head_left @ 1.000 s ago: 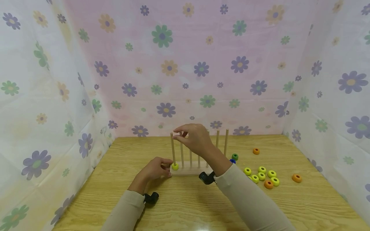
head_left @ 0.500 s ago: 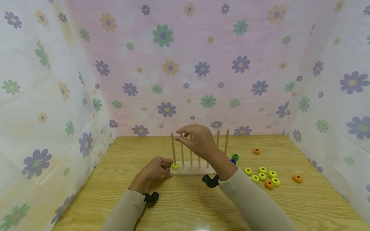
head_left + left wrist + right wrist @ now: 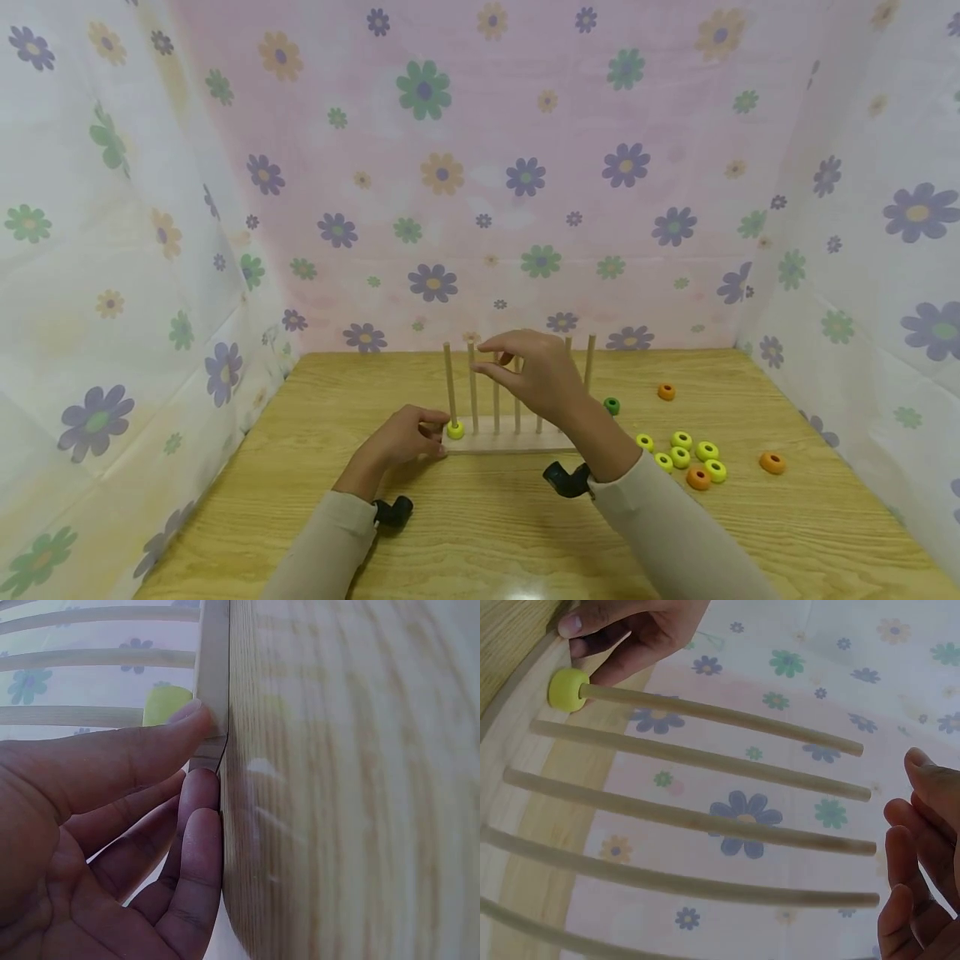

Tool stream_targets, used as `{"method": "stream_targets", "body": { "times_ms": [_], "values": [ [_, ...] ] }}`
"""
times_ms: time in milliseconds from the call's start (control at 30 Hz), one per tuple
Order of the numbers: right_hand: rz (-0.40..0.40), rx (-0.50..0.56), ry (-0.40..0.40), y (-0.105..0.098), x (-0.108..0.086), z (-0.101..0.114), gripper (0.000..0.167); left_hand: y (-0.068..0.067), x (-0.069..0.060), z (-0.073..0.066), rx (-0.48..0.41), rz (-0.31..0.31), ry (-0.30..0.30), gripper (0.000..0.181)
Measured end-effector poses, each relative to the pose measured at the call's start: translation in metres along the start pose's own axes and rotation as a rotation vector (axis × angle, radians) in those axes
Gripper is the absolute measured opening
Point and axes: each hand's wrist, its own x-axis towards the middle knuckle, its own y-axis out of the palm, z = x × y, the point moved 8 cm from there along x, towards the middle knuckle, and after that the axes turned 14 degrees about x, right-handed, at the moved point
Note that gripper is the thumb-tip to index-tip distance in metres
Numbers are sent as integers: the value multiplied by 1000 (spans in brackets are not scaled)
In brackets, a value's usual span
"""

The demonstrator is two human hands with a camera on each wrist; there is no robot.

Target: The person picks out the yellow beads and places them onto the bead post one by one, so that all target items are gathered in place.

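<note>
A wooden peg rack [image 3: 510, 444] with a row of upright pegs stands on the table. One yellow ring [image 3: 455, 431] sits at the foot of its leftmost peg; the same yellow ring [image 3: 568, 690] shows in the right wrist view. My left hand [image 3: 408, 435] holds the left end of the rack's base, thumb on the front side and fingers at the end, seen close up as the left hand [image 3: 112, 817] in the left wrist view. Above the rack, near the peg tops, hovers my right hand [image 3: 536, 371], its thumb and fingers apart and nothing between them. It hides parts of several pegs.
Several loose yellow rings [image 3: 680, 457] lie right of the rack, with an orange ring [image 3: 698, 478] among them. A green ring [image 3: 612, 406] lies by the rack's right end. Another orange ring [image 3: 772, 462] is farther right. Flowered cloth [image 3: 480, 167] walls the table on three sides.
My right hand has moved right, away from the leftmost peg's top, and its forearm now covers the blue ring. The left hand stays at the rack's end.
</note>
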Motion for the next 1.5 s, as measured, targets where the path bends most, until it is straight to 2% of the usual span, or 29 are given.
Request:
{"method": "stream_targets", "body": {
  "times_ms": [400, 700, 867, 1200, 1500],
  "values": [
    [-58, 5, 10, -19, -25, -15, 31, -2, -2, -2, -4, 5, 8, 59],
    [-43, 24, 25, -22, -38, -21, 31, -3, -1, -1, -12, 2, 17, 58],
    [-47, 6, 35, -26, -47, -23, 31, -4, -1, -1, -5, 1, 34, 58],
    [-23, -29, 130, -36, -65, -38, 29, -4, -2, -2, -1, -1, 40, 59],
    [-17, -86, 135, -53, -86, -53, 31, -1, -5, -4, -1, 6, 48, 57]
  ]
}}
